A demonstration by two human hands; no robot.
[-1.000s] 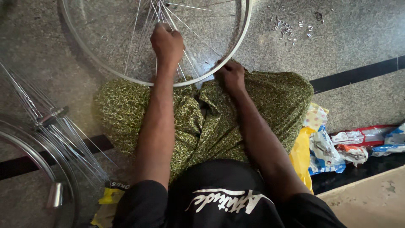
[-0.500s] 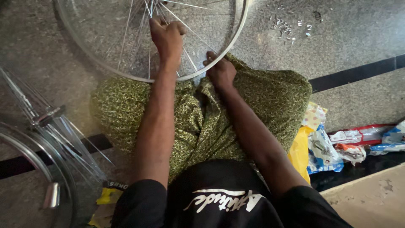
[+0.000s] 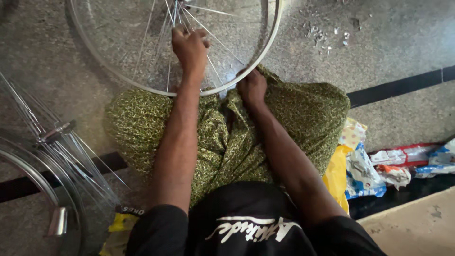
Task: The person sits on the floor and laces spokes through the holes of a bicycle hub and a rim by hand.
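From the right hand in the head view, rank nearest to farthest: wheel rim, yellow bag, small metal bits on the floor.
1. Wheel rim: touching the right hand, at the lap.
2. Small metal bits: on the floor, up and right.
3. Yellow bag: low right, beside the knee.

Speckled stone floor (image 3: 388,57) with a dark inlaid strip (image 3: 398,87) crossing right of centre. Small metal bits (image 3: 327,33) lie scattered at upper right. Crumpled wrappers (image 3: 379,166) lie at right. A second wheel (image 3: 42,175) rests at lower left; a yellow packet (image 3: 116,227) lies beside it.
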